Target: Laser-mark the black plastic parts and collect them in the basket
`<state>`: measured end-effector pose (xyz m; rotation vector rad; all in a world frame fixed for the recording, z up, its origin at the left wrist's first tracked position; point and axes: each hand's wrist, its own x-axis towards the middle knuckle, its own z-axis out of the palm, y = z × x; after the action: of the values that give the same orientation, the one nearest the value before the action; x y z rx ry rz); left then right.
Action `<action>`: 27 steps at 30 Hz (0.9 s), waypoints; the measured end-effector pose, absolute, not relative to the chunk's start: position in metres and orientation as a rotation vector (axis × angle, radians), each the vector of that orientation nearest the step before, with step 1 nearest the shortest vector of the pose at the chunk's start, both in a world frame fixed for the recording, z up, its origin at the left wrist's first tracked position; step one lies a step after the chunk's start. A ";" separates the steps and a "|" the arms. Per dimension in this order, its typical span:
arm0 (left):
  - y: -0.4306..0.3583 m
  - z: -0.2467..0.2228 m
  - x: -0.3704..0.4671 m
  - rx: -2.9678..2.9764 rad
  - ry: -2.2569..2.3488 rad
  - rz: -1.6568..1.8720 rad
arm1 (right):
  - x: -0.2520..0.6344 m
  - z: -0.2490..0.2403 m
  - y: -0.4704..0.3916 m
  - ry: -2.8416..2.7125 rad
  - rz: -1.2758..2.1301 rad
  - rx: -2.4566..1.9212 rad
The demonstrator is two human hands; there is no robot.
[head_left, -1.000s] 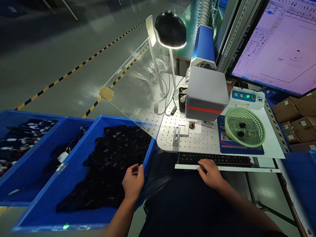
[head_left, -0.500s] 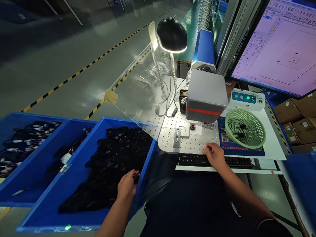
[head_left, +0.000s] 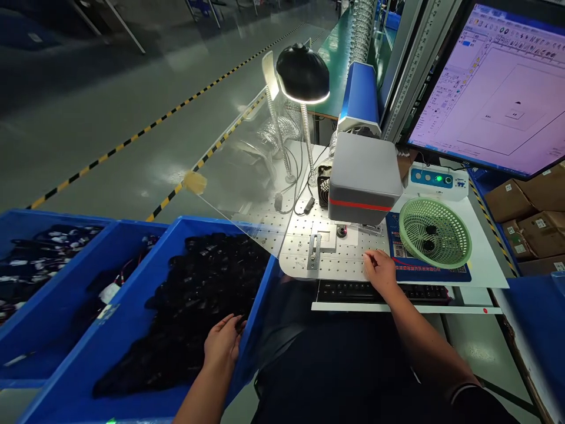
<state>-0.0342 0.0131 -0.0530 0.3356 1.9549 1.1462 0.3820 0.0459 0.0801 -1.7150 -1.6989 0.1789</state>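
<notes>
Over the right side of a blue bin [head_left: 260,294], my left hand [head_left: 223,341] is closed on a small black part [head_left: 240,321]; its exact kind is hard to make out. Beneath and beyond that hand lies a heap of black parts [head_left: 198,288]. My right hand [head_left: 380,272] rests at the front edge of a perforated metal plate [head_left: 291,268], fingers curled in and nothing visible in them. Ahead of it on the plate are a slotted bracket [head_left: 313,253], a white square frame [head_left: 326,237] and a small dark round piece [head_left: 341,231] beneath a grey machine head [head_left: 365,171].
A green basket [head_left: 459,235] with a few black parts stands on a blue mat [head_left: 459,274]. A keyboard [head_left: 348,291] lies below the plate. A lit lamp [head_left: 302,73], a clear sheet [head_left: 238,182] and a monitor [head_left: 498,88] surround the machine. More bins stand left.
My left hand stays over the bin with its fingers slightly shifted round the black part. The right hand remains at the plate's edge, its fingers curled in more. The view has tilted slightly.
</notes>
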 end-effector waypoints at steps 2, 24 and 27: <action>0.012 -0.053 -0.034 0.267 1.960 1.133 | 0.382 0.080 0.046 -1.706 0.161 -1.716; 0.009 -0.021 -0.029 0.072 1.876 1.203 | 0.340 0.096 0.119 -1.686 0.386 -1.812; 0.009 -0.009 -0.025 -0.019 1.881 1.216 | 0.329 0.105 0.132 -1.698 0.424 -1.825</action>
<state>-0.0253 0.0087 -0.0090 -0.0189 1.8807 1.2159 0.3287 0.1320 0.1045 -1.8251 -1.6983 0.4243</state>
